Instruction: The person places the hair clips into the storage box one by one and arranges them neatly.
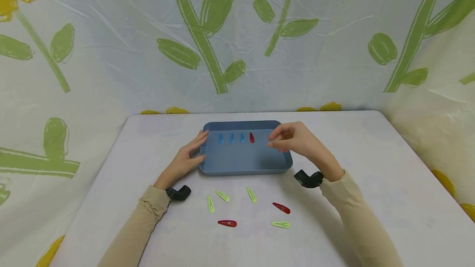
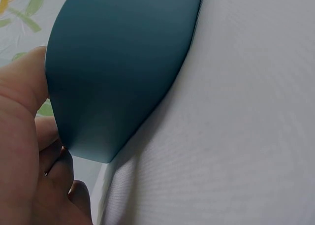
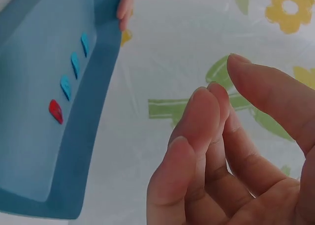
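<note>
While the left hand (image 1: pixel 182 163) rests with its fingers spread against the left rim of the blue tray (image 1: pixel 237 168), its thumb lies on the near part of that same side, apart from the fingers. Just right of this hand, on the white table (image 1: pixel 371 213) near the tray, a first lime clip (image 1: pixel 210 204) lies lengthwise, with a second lime clip (image 1: pixel 222 195) slanted beside it and a dark red clip (image 1: pixel 227 223) nearer still. Inside the tray, toward its far wall, three blue clips (image 1: pixel 232 138) stand in a row, well apart from the left hand. A third lime clip (image 1: pixel 251 195) lies outside, near the tray's middle. The bright red clip (image 1: pixel 252 137) ends the row on the right; it is just left of the right hand's fingertips and untouched. Further right on the near table are a fourth lime clip (image 1: pixel 281 225) and, beyond it, another dark red clip (image 1: pixel 281 208). Over the tray's right end hangs the right hand (image 1: pixel 293 137), fingers bent, with a narrow gap to the thumb and nothing between.
</note>
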A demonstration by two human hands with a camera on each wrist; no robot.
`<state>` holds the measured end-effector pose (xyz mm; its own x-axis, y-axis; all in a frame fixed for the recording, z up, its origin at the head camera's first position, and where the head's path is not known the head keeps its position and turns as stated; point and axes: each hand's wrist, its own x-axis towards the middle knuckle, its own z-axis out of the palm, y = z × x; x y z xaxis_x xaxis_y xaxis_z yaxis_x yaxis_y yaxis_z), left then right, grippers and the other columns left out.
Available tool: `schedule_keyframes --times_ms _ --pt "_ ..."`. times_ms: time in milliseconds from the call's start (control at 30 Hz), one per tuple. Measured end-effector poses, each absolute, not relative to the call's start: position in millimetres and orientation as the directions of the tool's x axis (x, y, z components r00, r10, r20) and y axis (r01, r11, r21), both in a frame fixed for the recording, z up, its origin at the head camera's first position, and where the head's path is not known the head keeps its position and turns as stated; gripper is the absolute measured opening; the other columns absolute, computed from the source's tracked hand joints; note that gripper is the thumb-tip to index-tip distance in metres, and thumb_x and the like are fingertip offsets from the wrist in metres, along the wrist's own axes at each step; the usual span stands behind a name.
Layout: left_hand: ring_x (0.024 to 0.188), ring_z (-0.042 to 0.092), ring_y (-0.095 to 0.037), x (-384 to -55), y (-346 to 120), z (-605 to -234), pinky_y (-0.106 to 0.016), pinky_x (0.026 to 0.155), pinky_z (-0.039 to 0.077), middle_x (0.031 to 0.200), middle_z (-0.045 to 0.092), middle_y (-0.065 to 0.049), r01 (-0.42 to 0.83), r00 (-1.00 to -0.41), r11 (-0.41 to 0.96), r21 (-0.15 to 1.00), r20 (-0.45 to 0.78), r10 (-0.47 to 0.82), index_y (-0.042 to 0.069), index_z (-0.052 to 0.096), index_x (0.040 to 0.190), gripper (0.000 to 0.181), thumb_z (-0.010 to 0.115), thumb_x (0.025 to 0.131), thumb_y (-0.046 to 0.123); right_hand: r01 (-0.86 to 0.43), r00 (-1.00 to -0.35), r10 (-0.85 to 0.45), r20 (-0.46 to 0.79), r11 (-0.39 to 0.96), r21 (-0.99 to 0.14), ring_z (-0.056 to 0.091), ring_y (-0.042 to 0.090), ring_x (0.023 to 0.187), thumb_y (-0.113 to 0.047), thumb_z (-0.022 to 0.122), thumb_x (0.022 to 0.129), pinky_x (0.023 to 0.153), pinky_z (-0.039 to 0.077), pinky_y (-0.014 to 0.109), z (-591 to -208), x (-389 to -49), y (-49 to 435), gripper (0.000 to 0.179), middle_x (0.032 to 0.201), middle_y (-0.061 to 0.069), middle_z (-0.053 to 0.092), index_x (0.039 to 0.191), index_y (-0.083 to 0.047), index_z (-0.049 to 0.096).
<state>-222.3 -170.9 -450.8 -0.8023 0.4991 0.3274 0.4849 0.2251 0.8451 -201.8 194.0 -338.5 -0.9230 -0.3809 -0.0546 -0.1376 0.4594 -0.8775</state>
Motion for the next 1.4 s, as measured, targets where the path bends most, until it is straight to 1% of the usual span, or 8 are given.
schedule_keyframes --times_ms 200,533,733,833,1033,1133,1267,1400 --pt "0.149 0.007 -0.041 -221.2 -170.7 -449.6 -0.031 0.120 0.015 0.159 0.022 -0.026 0.482 -0.804 0.224 0.847 0.326 0.497 -0.010 0.035 0.148 0.064 0.061 0.090 -0.012 -0.159 -0.901 -0.429 -0.067 0.470 -0.868 0.063 0.032 0.072 -0.007 0.069 0.088 0.069 0.055 0.038 -347.4 -186.9 201.1 0.011 0.081 0.009 0.069 0.098 -0.003 0.071" --pt "0.150 0.006 -0.040 -220.5 -170.7 -449.0 -0.033 0.121 0.013 0.160 0.021 -0.026 0.484 -0.799 0.218 0.847 0.327 0.505 -0.010 0.034 0.149 0.065 0.060 0.089 -0.015 -0.172 -0.870 -0.483 -0.098 0.485 -0.858 0.060 0.030 0.065 -0.008 0.077 0.085 0.063 0.052 0.031 -371.6 -167.2 207.6 0.016 0.070 0.011 0.065 0.096 0.001 0.069" --pt "0.149 0.006 -0.041 -220.9 -171.1 -449.7 -0.031 0.120 0.013 0.159 0.021 -0.026 0.494 -0.795 0.220 0.841 0.335 0.506 -0.010 0.034 0.148 0.064 0.060 0.090 -0.014 -0.180 -0.839 -0.523 -0.149 0.525 -0.832 0.059 0.030 0.063 -0.003 0.074 0.084 0.058 0.051 0.032 -384.0 -162.7 209.3 0.008 0.071 0.016 0.065 0.091 0.001 0.070" --pt "0.150 0.006 -0.039 -221.7 -171.1 -450.9 -0.030 0.120 0.013 0.160 0.021 -0.025 0.487 -0.799 0.216 0.846 0.331 0.503 -0.009 0.034 0.149 0.065 0.060 0.090 -0.014 -0.193 -0.826 -0.534 -0.180 0.569 -0.800 0.059 0.029 0.062 -0.003 0.072 0.084 0.057 0.051 0.031 -387.1 -163.6 211.3 0.002 0.069 0.013 0.066 0.085 -0.001 0.072" --pt "0.149 0.007 -0.041 -221.9 -170.6 -451.8 -0.036 0.121 0.013 0.159 0.022 -0.026 0.488 -0.801 0.214 0.846 0.336 0.497 -0.009 0.035 0.148 0.065 0.061 0.089 -0.015 -0.211 -0.794 -0.567 -0.220 0.595 -0.776 0.056 0.015 0.060 -0.001 0.071 0.082 0.055 0.049 0.026 -390.8 -166.8 215.4 0.007 0.066 0.003 0.066 0.077 -0.002 0.074" --pt "0.150 0.007 -0.040 -221.9 -170.2 -451.3 -0.037 0.121 0.013 0.159 0.022 -0.026 0.487 -0.801 0.220 0.845 0.331 0.498 -0.010 0.035 0.148 0.065 0.060 0.089 -0.014 -0.220 -0.783 -0.575 -0.238 0.614 -0.758 0.056 0.014 0.059 -0.002 0.073 0.080 0.055 0.049 0.026 -392.0 -167.2 216.8 0.007 0.066 0.002 0.067 0.074 -0.004 0.075" --pt "0.151 0.006 -0.035 -221.5 -170.4 -450.4 -0.039 0.121 0.012 0.161 0.021 -0.022 0.465 -0.812 0.233 0.854 0.307 0.495 -0.008 0.035 0.149 0.065 0.060 0.090 -0.013 -0.225 -0.770 -0.574 -0.278 0.652 -0.724 0.058 0.013 0.058 -0.003 0.076 0.078 0.055 0.051 0.028 -394.4 -167.4 216.1 0.008 0.064 0.000 0.066 0.071 -0.008 0.076" --pt "0.151 0.007 -0.037 -221.2 -171.1 -449.7 -0.040 0.121 0.013 0.160 0.022 -0.023 0.472 -0.811 0.240 0.848 0.311 0.496 -0.008 0.034 0.149 0.065 0.061 0.090 -0.013 -0.223 -0.748 -0.585 -0.314 0.668 -0.710 0.055 0.010 0.056 -0.001 0.078 0.074 0.054 0.049 0.027 -397.9 -166.9 213.2 0.011 0.062 -0.004 0.064 0.069 -0.010 0.076"
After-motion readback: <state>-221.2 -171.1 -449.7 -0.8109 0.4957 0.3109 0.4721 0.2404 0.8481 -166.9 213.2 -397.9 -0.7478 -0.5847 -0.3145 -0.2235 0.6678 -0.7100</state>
